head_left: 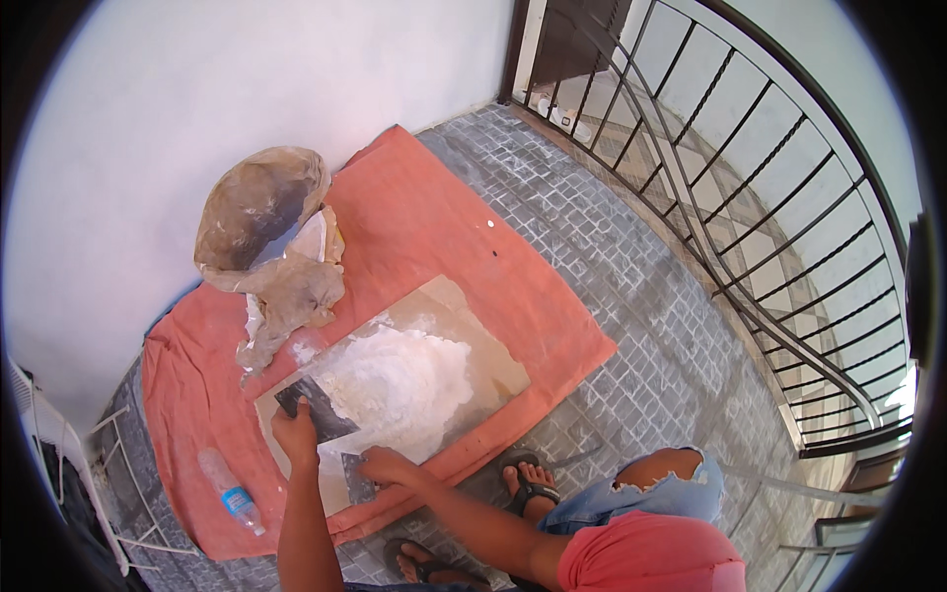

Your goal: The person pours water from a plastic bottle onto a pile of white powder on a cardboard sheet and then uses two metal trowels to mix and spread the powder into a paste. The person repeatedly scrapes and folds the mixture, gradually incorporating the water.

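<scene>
My left hand is closed around a dark rectangular plastering trowel, whose blade lies at the left edge of a white powder heap. Closer to me, my right hand grips a smaller dark flat scraper; its handle is hidden by the fingers. Both tools are over a flat brown board, on which the powder is spread. Beneath the board is a salmon-coloured cloth. Whether either blade touches the board is hard to see.
An open, crumpled brown sack stands on the cloth against the white wall. A clear bottle with a blue label lies at the left. A black metal railing borders the grey paved floor; a white wire rack stands far left.
</scene>
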Action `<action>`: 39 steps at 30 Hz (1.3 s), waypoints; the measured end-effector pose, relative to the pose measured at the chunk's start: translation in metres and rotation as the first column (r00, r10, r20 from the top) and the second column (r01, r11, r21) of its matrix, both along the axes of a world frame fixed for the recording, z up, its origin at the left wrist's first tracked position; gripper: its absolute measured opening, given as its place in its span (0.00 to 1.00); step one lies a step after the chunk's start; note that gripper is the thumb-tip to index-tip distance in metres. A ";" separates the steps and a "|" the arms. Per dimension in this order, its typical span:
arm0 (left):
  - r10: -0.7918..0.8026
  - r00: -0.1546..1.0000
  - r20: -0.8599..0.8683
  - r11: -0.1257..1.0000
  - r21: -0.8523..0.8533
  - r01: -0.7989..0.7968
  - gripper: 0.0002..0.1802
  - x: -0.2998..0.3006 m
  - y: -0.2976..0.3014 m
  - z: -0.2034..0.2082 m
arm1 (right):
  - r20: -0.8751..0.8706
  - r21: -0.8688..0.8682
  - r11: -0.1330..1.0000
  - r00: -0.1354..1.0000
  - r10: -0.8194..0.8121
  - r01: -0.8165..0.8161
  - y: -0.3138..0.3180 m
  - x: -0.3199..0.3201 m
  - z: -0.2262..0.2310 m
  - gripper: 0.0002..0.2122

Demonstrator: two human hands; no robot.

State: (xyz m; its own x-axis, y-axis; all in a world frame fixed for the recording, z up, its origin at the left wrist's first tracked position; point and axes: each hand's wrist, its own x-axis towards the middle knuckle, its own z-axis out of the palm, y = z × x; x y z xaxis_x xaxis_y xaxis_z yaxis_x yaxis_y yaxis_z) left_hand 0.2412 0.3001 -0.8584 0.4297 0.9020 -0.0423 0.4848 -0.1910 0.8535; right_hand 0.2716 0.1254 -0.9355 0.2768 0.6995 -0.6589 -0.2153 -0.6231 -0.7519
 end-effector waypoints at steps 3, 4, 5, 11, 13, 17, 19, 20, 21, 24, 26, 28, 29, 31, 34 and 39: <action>0.002 0.999 -0.042 0.999 0.034 0.000 0.13 -0.003 0.003 0.020 | 0.031 -0.051 0.991 0.992 0.125 -0.124 -0.022 0.061 0.044 0.19; -0.014 0.999 -0.031 0.998 0.065 0.016 0.14 -0.002 0.003 0.022 | 0.072 -0.037 0.986 0.983 0.167 -0.165 -0.030 0.079 0.061 0.18; -0.004 0.999 -0.035 0.996 0.085 0.007 0.15 -0.004 0.001 0.023 | 0.158 -0.010 0.986 0.973 0.167 -0.168 -0.036 0.094 0.080 0.18; 0.118 0.989 -0.090 0.991 0.070 -0.112 0.16 0.001 -0.012 0.014 | 0.674 0.084 0.936 0.711 0.200 -0.342 -0.033 0.132 0.169 0.14; 0.161 0.982 -0.094 0.987 0.009 -0.161 0.16 0.005 -0.016 0.014 | 0.694 -0.027 0.903 0.642 0.326 -0.429 -0.024 0.122 0.178 0.13; 0.193 0.975 -0.105 0.981 -0.001 -0.194 0.18 0.008 -0.021 0.020 | 0.761 -0.090 0.894 0.548 0.346 -0.439 -0.017 0.088 0.161 0.15; 0.181 0.973 -0.141 0.983 -0.012 -0.185 0.18 0.006 -0.026 0.022 | 0.796 -0.130 0.873 0.476 0.374 -0.469 -0.004 0.073 0.141 0.10; 0.169 0.970 -0.174 0.984 -0.025 -0.176 0.18 0.003 -0.029 0.023 | 0.812 -0.130 0.888 0.466 0.351 -0.441 0.003 0.067 0.132 0.09; 0.159 0.967 -0.199 0.984 -0.042 -0.170 0.19 0.000 -0.032 0.025 | 0.828 -0.141 0.901 0.450 0.335 -0.410 0.007 0.064 0.123 0.09; -0.006 0.949 -0.315 0.989 -0.144 -0.042 0.20 -0.018 -0.041 0.038 | 0.842 -0.140 0.907 0.434 0.320 -0.397 0.015 0.074 0.109 0.09; -0.077 0.933 -0.352 0.992 -0.123 0.035 0.20 -0.034 -0.034 0.061 | 0.843 -0.208 0.896 0.394 0.368 -0.392 0.019 0.092 0.111 0.08; -0.103 0.922 -0.372 0.994 -0.080 0.078 0.19 -0.050 -0.018 0.094 | 0.822 -0.146 0.889 0.446 0.353 -0.435 0.019 0.114 0.123 0.12; -0.097 0.922 -0.375 0.995 -0.040 0.088 0.18 -0.057 -0.007 0.114 | 0.786 -0.108 0.899 0.518 0.338 -0.423 0.022 0.124 0.130 0.13; -0.083 0.955 -0.286 0.992 0.066 0.106 0.19 -0.073 0.011 0.155 | 0.738 0.057 0.859 0.601 0.307 -0.508 0.022 0.150 0.150 0.15; 0.094 0.996 0.000 0.994 -0.061 -0.094 0.21 -0.094 0.017 0.207 | 0.255 0.194 0.945 0.943 0.212 -0.265 0.018 0.181 0.172 0.18; 0.211 0.924 0.320 0.971 -0.174 -0.161 0.20 -0.110 0.007 0.242 | 0.188 0.172 0.977 0.978 0.090 -0.123 0.019 0.238 0.155 0.18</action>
State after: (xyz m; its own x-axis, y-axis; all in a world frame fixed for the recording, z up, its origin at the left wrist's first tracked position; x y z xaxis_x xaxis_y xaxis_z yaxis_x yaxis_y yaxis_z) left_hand 0.1312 0.3075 -0.6161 0.2663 0.9621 -0.0588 0.1817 0.0098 0.9833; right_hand 0.5101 0.1448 -0.7809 0.2956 0.8346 -0.4649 -0.0070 -0.4847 -0.8747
